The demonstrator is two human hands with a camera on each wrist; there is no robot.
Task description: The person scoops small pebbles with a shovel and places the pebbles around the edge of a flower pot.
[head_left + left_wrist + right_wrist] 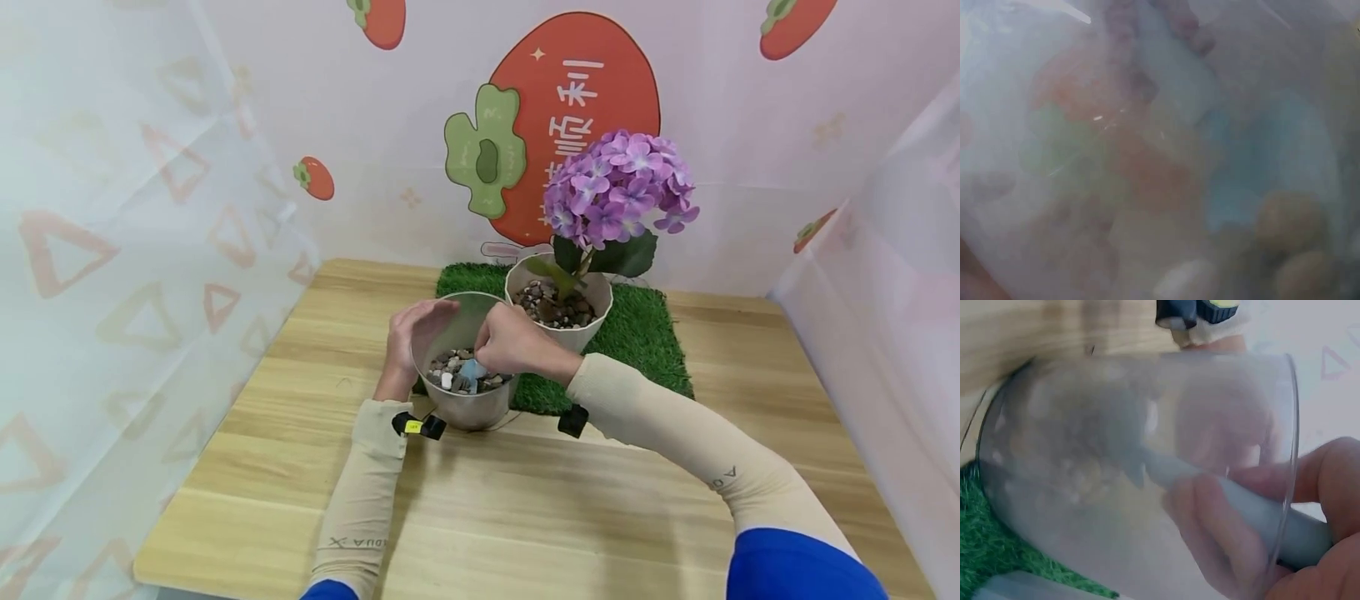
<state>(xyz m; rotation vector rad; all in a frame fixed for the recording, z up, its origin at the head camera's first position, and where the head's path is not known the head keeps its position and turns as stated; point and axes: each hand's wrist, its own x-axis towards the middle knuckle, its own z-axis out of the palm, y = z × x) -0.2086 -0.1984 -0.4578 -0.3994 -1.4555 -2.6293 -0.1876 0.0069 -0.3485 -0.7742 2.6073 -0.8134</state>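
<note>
A clear tapered container [468, 408] stands partly on the green mat, with grey, brown and white pebbles [447, 367] in its bottom. My left hand [420, 333] holds its left side, the fingers curving round the wall. Inside the container, my right hand [513, 340] grips the grey-blue handle [1247, 509] of a small shovel. The shovel's light-blue blade [472, 372] points down among the pebbles. Through the hazy wall, the left wrist view shows the blade [1260, 162] beside rounded stones [1291, 222].
Behind and to the right stands a white pot [573, 337] of pebbles, holding a purple hydrangea [622, 187]. It sits on a green artificial-grass mat [652, 333]. The wooden table [480, 517] meets printed curtains [375, 167] at the back and sides.
</note>
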